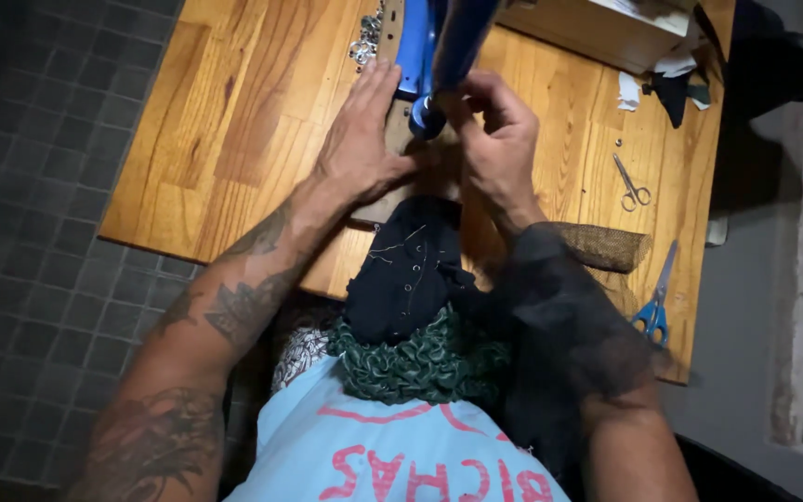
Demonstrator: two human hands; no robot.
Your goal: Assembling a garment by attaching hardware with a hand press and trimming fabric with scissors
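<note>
Right hand (pixel 494 139) fingers pinch blue press (pixel 427 116).

Honey-brown wooden table (pixel 234 121); blue press tool (pixel 429 56); black fabric (pixel 411 270); green ruffled trim (pixel 420 363); blue-handled scissors (pixel 654 302); silver small scissors (pixel 632 183); dark grey tiled floor (pixel 39 186); pale blue shirt (pixel 327 437), red print

Small silver scissors (pixel 633 185) lie on the wooden table (pixel 234 139), blue-handled scissors (pixel 655 302) near its edge, grey tiled floor (pixel 39 232) alongside.
</note>
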